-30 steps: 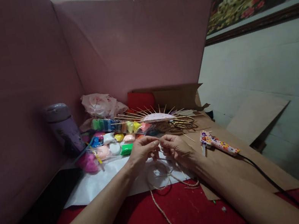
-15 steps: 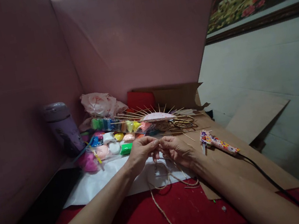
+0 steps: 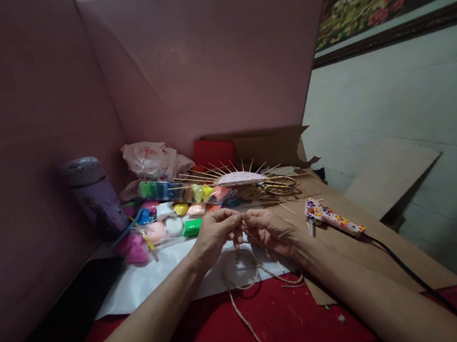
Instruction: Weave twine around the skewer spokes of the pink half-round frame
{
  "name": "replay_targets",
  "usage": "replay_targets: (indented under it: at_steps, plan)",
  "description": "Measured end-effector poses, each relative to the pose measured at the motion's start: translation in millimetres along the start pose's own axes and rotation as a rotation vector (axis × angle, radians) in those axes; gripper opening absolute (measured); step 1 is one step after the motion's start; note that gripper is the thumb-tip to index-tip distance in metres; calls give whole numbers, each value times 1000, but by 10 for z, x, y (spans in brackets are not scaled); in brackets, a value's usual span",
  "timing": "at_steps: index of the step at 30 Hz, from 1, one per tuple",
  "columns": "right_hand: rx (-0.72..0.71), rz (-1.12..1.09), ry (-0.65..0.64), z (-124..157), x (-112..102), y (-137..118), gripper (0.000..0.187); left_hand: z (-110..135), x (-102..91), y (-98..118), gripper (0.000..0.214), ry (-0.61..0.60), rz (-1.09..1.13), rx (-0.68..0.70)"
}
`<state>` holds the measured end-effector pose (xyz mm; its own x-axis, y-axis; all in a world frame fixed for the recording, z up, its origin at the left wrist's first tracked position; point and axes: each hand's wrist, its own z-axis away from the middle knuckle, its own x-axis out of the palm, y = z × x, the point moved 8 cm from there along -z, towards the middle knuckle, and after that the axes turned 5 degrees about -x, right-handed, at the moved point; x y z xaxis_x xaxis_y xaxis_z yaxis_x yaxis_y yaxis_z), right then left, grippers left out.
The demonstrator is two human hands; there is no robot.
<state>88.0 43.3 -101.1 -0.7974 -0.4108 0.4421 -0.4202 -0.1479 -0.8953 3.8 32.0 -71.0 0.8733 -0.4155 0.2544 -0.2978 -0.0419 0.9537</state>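
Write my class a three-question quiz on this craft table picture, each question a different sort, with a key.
1. What do the left hand and right hand pinch between them? A twine B scissors C paintbrush
2. True or false: the glue gun lies to the left of both hands.
3. Fill in: the purple flask stands beside packs of coloured ____.
Key: 1 A; 2 false; 3 clay

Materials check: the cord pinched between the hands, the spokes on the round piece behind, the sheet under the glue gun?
Cord, pinched by the left hand and right hand: tan, matte, rough twist, probably jute or similar twine. Spokes: thin, straight, pale sticks, likely wood or bamboo. Sheet under the glue gun: flat brown, matte, cardboard or kraft paper; cannot tell which.
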Motion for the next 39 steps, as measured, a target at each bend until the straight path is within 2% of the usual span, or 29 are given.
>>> replay_targets:
  at_steps: [7,13,16,19,26,28,31,35,39]
  plan:
    - [23,17,9,3,-18,30,28,2,-30,-24,25,20,-34,-30]
    - [82,-19,-142,15,60,79,25,37,72,-29,23,-105,12,-119]
    - [102,-38,-155,24,64,87,27,53,112,-17,23,-133,39,-135]
    - [63,-14,-88,20,35,58,28,46,108,-24,23,-107,45,-139]
    - [-126,118,216,-19,-176,-92,35,-4,34,2,20,-12,59,-122]
    - [-155,78,239,-19,-197,-148,33,-13,11,46,19,-3,74,-89]
    - [-171,-36,122,-4,-82,-224,28,-21,-26,86,21,4,65,-46]
    - [-124,-89,-42,49,96,-232,21,-30,-87,60,23,45,1,-30]
    - [-93,-69,-42,44,92,-172,26,-36,-126,19,26,88,-36,-34]
